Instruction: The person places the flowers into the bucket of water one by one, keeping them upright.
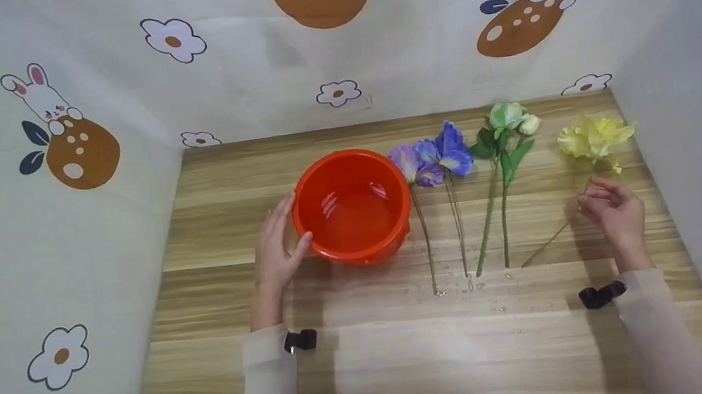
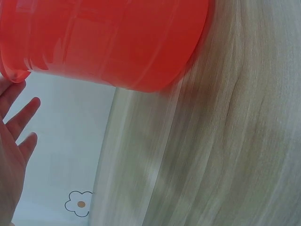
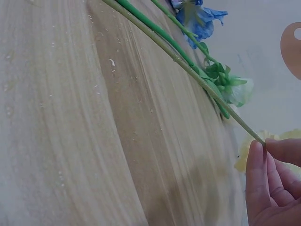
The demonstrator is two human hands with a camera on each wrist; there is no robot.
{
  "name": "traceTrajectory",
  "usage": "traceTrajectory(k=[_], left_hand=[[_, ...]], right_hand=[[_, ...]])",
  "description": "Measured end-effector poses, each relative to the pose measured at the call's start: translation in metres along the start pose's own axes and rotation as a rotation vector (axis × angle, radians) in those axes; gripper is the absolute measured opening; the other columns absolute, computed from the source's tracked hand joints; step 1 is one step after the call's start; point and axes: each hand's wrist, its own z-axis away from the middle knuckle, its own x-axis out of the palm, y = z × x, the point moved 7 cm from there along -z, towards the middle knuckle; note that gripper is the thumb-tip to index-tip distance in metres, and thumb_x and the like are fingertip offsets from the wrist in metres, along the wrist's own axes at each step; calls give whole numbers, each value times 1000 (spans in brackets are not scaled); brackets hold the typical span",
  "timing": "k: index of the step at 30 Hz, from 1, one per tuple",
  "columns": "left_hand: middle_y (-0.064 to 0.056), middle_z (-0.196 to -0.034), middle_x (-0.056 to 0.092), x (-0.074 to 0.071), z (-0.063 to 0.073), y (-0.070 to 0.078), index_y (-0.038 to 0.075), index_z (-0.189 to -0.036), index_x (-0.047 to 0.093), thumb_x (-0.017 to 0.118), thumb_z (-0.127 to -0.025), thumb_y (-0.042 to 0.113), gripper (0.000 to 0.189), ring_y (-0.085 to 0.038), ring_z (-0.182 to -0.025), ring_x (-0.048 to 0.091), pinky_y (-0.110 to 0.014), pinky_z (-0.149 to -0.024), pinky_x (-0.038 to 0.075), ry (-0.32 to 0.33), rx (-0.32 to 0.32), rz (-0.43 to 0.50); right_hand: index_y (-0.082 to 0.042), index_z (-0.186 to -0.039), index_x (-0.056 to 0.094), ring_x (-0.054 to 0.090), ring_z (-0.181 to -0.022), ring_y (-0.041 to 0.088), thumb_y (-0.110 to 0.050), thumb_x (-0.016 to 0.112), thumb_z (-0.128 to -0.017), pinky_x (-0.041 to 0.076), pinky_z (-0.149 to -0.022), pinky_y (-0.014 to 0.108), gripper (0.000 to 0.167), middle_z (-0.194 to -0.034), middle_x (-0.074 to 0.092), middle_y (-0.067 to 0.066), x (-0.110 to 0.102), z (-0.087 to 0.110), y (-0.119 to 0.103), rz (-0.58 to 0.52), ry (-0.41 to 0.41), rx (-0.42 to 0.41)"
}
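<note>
A round red plastic bucket (image 1: 366, 259) stands left of the middle of the wooden table, its inside bare. My left hand (image 1: 274, 253) rests on its left side with fingers spread, the fingertips and thumb at the rim. In the left wrist view those straight fingers touch the edge of the bucket's wall (image 2: 94, 42). At the right, my right hand (image 1: 619, 214) pinches the thin stem of a yellow artificial flower (image 1: 594, 137) just below the bloom. Seen from the right wrist, thumb and index finger meet on the stem (image 3: 207, 89).
Beside the bucket lie purple and blue flowers (image 1: 451, 149) on thin stems, then a pale green and white rose spray (image 1: 506, 116) with green leaves. Small clear drops or bits (image 1: 502, 309) dot the table near the stem ends. Printed cloth walls (image 1: 257, 69) enclose the table.
</note>
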Motion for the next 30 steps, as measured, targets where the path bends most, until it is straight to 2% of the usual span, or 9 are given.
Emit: traceTrajectory(k=[8,14,18,30], left_hand=[[-5,-155,47,-1,2,0,17,-152,42,66,-88,29,70,-25,-144,42,-57,-122,27,-1,0,-11],[-5,-155,47,-1,1,0,17,-153,41,63,-90,33,68,-25,-145,41,-55,-123,26,-13,-18,-8],[-7,-155,47,-1,1,-1,17,-153,41,62,-90,33,68,-25,-145,40,-52,-124,26,-17,-27,-10],[-4,-156,46,-1,2,0,19,-154,40,64,-89,29,69,-24,-145,42,-51,-124,26,-10,-18,4]], right_hand=[[-15,-98,69,70,-63,8,19,64,-83,60,-61,19,37,-75,70,-1,3,3,-8,41,18,-23],[-12,-98,69,70,-62,8,18,67,-81,59,-60,19,35,-75,71,-1,4,4,-13,47,34,-43],[-13,-95,71,70,-63,8,20,64,-82,59,-59,18,36,-74,71,-1,6,5,-17,32,42,-61],[-11,-101,69,71,-68,8,18,65,-83,60,-62,19,34,-78,71,0,10,7,-21,2,-4,-73]])
